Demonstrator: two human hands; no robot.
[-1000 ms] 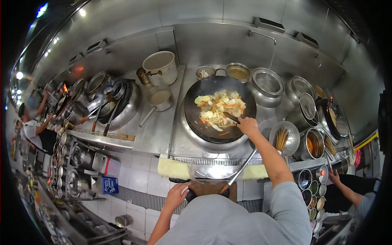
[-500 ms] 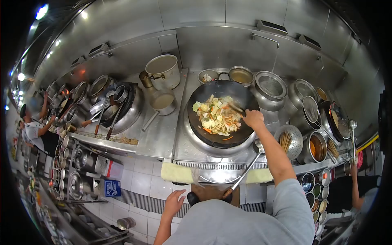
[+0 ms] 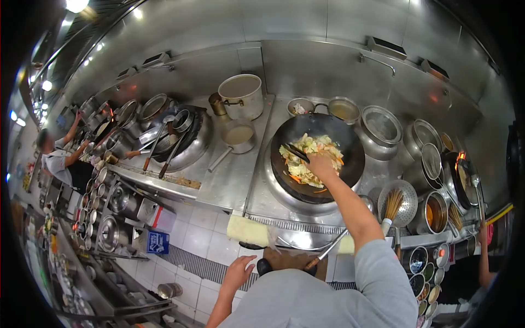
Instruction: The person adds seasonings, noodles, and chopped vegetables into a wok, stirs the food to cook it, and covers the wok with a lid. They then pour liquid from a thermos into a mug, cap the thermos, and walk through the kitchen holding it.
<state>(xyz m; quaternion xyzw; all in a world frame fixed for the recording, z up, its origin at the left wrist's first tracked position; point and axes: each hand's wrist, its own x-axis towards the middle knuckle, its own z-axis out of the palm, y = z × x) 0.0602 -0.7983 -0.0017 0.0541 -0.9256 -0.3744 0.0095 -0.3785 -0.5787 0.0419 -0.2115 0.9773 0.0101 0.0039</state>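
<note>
A large dark wok (image 3: 349,165) sits on the round metal burner ring, with cabbage, carrot strips and noodles (image 3: 311,174) in it. Over the food, my right hand (image 3: 321,164) is closed on a dark-handled utensil (image 3: 297,153), which points to the left; its far part is hard to make out. My left hand (image 3: 238,271) hangs low in front of my body, fingers apart and holding nothing. Near the front edge of the stove, a ladle (image 3: 333,246) lies with its wooden handle toward me.
Folded yellow cloths (image 3: 248,230) lie along the front edge. A saucepan (image 3: 239,136) and a tall pot (image 3: 240,90) stand left. On the right are a perforated strainer (image 3: 406,205), a pot of red liquid (image 3: 429,213) and a co-worker's arm (image 3: 483,254). Another person (image 3: 60,158) works far left.
My right hand has moved left across the wok with the utensil. The whole view has shifted, so the stove appears further right. The co-worker's arm on the right has moved to a ladle.
</note>
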